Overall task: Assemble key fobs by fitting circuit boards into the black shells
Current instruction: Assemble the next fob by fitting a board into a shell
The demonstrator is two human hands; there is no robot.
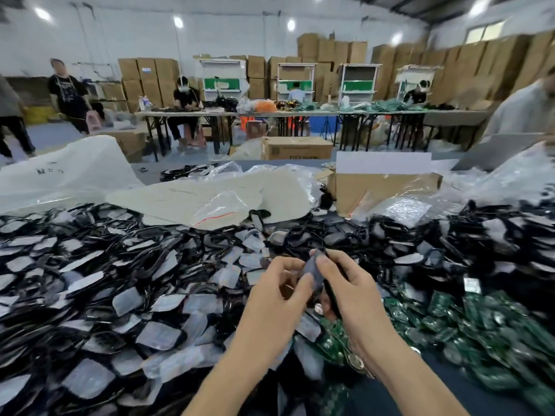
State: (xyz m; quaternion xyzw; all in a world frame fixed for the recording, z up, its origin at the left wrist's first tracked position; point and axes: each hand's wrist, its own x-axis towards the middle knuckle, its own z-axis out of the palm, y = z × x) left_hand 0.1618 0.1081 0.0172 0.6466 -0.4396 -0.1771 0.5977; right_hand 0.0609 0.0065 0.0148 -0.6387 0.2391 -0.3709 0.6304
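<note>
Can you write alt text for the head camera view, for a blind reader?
A person's left hand and right hand together hold one black shell above a heap of black shells, green circuit boards piled at the right. Behind lie plastic bags and a cardboard box; farther back, workers sit at long tables before stacked cartons.

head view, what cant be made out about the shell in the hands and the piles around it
- Black shell, head view: the left hand and right hand cover its edges, so whether a board sits inside cannot be told.
- Green circuit boards, head view: blurred, and cut off by the right and bottom edges; their parts are unreadable.
- Cardboard box, head view: its print is too small and blurred to read.
</note>
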